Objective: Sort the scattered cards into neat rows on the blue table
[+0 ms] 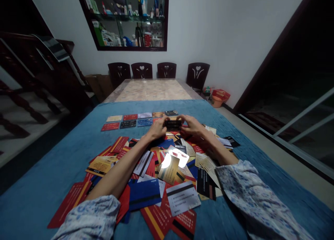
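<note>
Between my two hands a black plastic card [173, 123] is held up, its long side across. My left hand [158, 128] pinches its left end, and my right hand [191, 125] grips the right end. Beyond and to the left, cards lie in two rows, among them a red card [110, 126], a black card [128, 124] and a blue card [144, 122]. Under my forearms spreads a loose heap of mixed cards, with a blue card [145, 194], a white card [183, 197] and a gold card [169, 170] on top.
A blue cloth [78, 142] covers the near part of the table; the far part shows a bare marbled top [156, 89]. Several dark chairs [167, 70] stand at the far end. Behind them a glass-shelved cabinet [130, 18] is set in the wall. A staircase railing rises at left.
</note>
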`<state>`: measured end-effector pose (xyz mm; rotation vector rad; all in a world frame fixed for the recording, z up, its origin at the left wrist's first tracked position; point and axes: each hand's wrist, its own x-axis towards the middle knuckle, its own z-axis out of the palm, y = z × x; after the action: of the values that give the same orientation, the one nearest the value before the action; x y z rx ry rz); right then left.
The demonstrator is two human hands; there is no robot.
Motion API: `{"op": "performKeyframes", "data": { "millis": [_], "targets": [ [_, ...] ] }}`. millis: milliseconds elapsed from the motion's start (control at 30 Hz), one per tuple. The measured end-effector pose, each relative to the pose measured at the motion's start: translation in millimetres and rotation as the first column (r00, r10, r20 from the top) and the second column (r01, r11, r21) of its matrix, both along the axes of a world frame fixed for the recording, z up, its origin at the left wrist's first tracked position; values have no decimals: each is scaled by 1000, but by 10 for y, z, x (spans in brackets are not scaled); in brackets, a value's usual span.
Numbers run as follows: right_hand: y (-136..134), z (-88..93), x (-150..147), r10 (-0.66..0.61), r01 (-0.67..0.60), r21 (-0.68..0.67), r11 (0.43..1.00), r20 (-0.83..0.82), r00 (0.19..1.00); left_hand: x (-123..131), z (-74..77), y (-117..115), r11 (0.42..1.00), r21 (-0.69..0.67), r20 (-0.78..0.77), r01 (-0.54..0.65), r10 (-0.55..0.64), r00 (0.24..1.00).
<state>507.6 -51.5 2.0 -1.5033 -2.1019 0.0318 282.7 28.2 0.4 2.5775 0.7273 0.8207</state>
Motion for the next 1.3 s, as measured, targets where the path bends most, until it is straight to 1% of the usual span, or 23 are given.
{"op": "performKeyframes", "data": {
  "millis": [167,333,500,667,800,967,1167,1300],
  "targets": [
    [12,-18,-27,24,-24,7,1000,12,1000,0,13,23,1000,-14,6,-14,14,1000],
    [52,-68,-45,-33,28,52,998,101,994,4,29,40,999,-12,-1,-51,51,999],
    [68,-88,-56,-77,61,101,993,163,984,9,58,26,996,-54,-5,-70,70,998],
    [57,-73,-59,-87,69,96,993,199,976,23,63,52,996,-67,-45,-62,59,997],
    [54,-79,-41,-105,87,92,992,212,972,21,41,89,997,-67,-102,-26,19,995],
    [56,-73,0,-64,57,36,998,229,971,6,25,118,1000,-24,-139,17,-20,990],
    [71,-72,36,-23,20,15,1000,210,977,-7,22,148,999,36,-200,-9,16,980],
    [91,-78,41,-7,6,9,1000,196,981,-33,59,143,999,48,-223,-3,13,975]
  ]
}}
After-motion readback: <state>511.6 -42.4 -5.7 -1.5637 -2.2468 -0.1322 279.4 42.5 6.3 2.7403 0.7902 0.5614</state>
